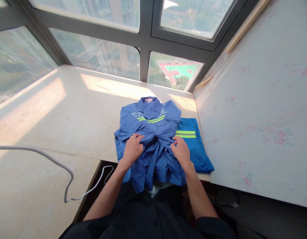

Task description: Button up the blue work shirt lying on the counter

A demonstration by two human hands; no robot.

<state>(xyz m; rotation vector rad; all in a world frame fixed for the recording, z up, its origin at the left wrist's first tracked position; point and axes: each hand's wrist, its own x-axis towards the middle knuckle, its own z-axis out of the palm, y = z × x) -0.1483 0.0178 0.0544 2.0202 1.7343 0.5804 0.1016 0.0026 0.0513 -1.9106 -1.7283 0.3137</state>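
A blue short-sleeved work shirt [153, 114] with yellow-green reflective stripes and pale printing on its chest lies front up, collar toward the window. Its lower part is bunched in folds and hangs over the ledge's near edge toward my body. My left hand [133, 146], with a ring on one finger, is closed on the cloth at the left of the shirt's middle. On the other side, my right hand [180, 150] pinches the cloth near the right edge. Partly under the shirt, at the right, lies a folded brighter-blue garment [197, 154] with a similar stripe.
A pale window ledge [93, 116] carries the clothes, and dark-framed windows [146, 39] stand behind it. The flowered wall [255, 109] rises close at the right. A grey-white cable [69, 179] loops across the left side, near a dark gap below the ledge.
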